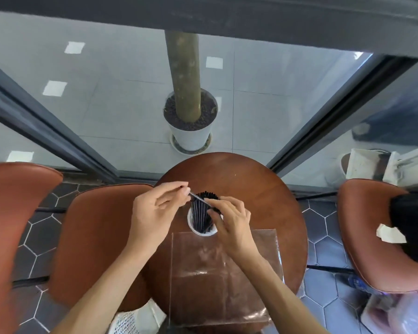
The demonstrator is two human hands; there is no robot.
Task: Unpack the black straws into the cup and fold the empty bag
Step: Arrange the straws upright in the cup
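A clear cup stands near the middle of the round wooden table and holds a bundle of black straws standing upright. One straw lies slanted across the top of the bundle. My left hand pinches its upper left end. My right hand pinches its lower right end just above the cup. The empty clear plastic bag lies flat on the table between the cup and me, partly under my right forearm.
Brown padded chairs stand at the left, next to the table and at the right. A glass wall runs behind the table, with a potted tree trunk outside. A folded white paper and a black item lie on the right chair.
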